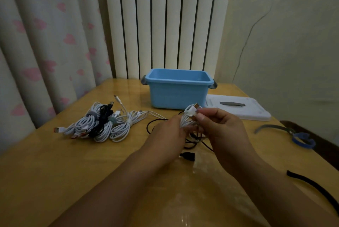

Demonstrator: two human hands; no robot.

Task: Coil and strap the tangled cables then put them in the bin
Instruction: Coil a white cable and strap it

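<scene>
Looped white cable (187,120) (smooth) between hands (194,131)

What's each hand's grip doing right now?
Left hand: closed round the coiled white cable.
Right hand: pinching that cable's plug end.

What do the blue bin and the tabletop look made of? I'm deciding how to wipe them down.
The blue bin looks like moulded plastic with a matte finish: uniform colour, rounded rim, grey clip handles. The tabletop looks like yellowish wood or laminate under a glossy coat or clear cover, since it shows bright reflections; which one is unclear.
</scene>
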